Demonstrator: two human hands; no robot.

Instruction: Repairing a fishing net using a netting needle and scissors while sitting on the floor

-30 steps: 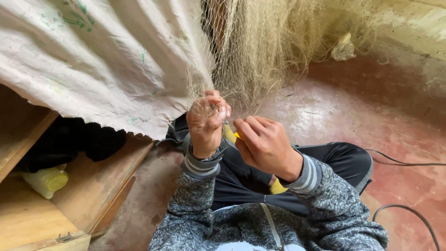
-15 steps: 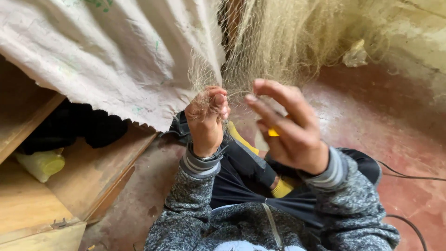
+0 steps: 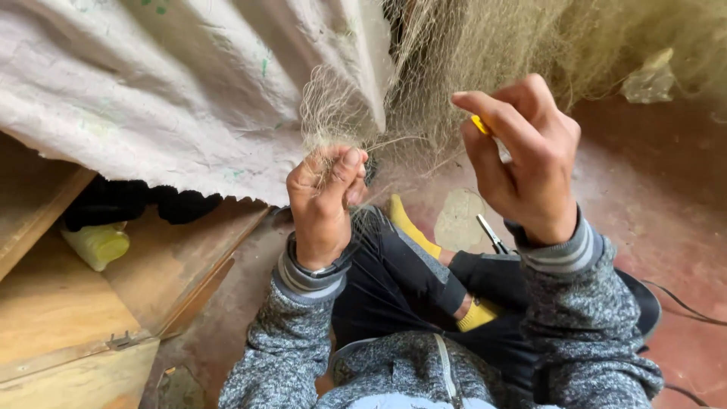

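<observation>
My left grip (image 3: 327, 189) clamped on net (image 3: 454, 68), bunching mesh taut; right grip (image 3: 522, 148) pinches yellow needle (image 3: 480, 124) beside net for threading.

two hands (image 3: 326, 197), one fishing net (image 3: 485, 68), one yellow bottle (image 3: 98, 244), one pair of scissors (image 3: 492, 235).

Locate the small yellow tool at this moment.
In the head view the yellow tool sits upper right of centre, pinched in the right hand, raised before the hanging net and apart from the left hand, which bunches net strands.
</observation>
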